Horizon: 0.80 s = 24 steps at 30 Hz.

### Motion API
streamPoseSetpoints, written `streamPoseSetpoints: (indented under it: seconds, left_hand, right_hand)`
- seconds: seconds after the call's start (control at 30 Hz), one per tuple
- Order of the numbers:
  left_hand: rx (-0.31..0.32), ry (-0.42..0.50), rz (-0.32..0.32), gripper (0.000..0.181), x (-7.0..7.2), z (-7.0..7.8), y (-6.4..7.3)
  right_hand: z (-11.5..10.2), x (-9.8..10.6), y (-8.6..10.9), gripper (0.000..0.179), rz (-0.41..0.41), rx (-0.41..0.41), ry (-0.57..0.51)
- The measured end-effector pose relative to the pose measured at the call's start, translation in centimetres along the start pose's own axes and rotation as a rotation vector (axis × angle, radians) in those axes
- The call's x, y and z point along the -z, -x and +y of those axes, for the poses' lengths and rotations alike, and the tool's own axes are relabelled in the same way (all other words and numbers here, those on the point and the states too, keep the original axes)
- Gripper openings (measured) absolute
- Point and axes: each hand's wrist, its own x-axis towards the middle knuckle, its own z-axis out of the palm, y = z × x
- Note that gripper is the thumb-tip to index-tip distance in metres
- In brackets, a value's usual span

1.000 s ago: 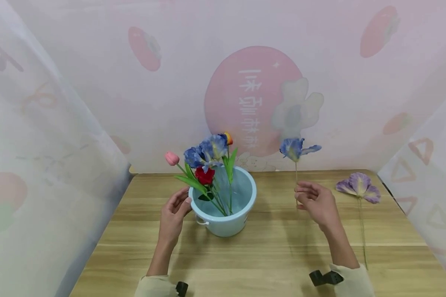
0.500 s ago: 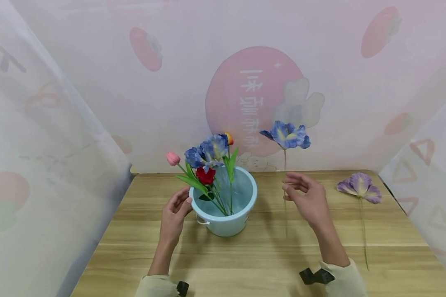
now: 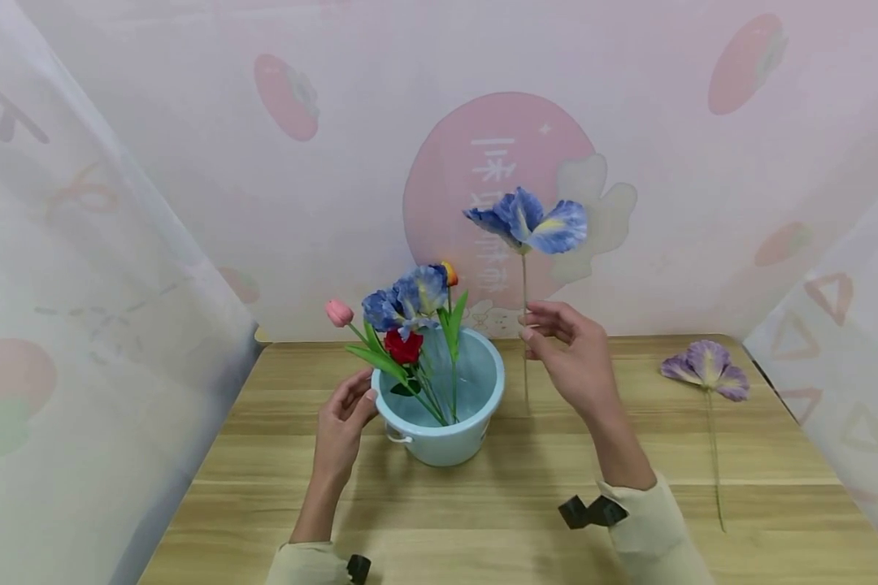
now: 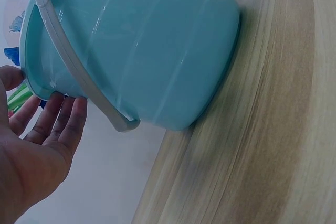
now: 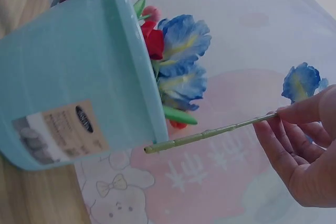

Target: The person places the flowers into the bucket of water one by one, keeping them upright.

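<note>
My left hand [image 3: 342, 426] holds the rim of a light blue bucket [image 3: 442, 447] at its left side; in the left wrist view, the thumb is at the rim and the fingers touch the outer wall. A blue artificial iris [image 3: 530, 223] stands upright between the thumb and fingers of my right hand [image 3: 574, 353], which pinches its stem in the air right of the bucket. The stem's lower end [image 5: 152, 149] overlaps the bucket rim in the right wrist view. Inside the bucket lean a pink tulip [image 3: 339, 313], a red flower [image 3: 403, 346], blue irises [image 3: 417, 294] and an orange-yellow flower [image 3: 449, 274].
A purple artificial flower [image 3: 710, 370] with a long stem lies on the wooden table [image 3: 483, 520] at the right. The bucket's white handle [image 4: 79, 69] hangs down on its left side. A printed pink backdrop [image 3: 336, 203] rises behind the table.
My right hand has moved left and upward with the blue iris, bringing it closer to the bucket. My left hand and the bucket stay where they were.
</note>
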Motion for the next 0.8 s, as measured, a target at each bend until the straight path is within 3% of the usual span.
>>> streamPoseSetpoints:
  seconds: [0.23,0.8]
  left_hand:
    - [-0.023,0.016,0.004,0.041,0.0,-0.1,-0.1]
    - [-0.013,0.001,0.002,0.042,0.0,0.0,0.0]
  right_hand:
    - [-0.7,-1.9,-1.3,0.034,-0.038,0.063,-0.047]
    - [-0.1,-5.6,-4.1,0.032,-0.181,0.052,-0.05]
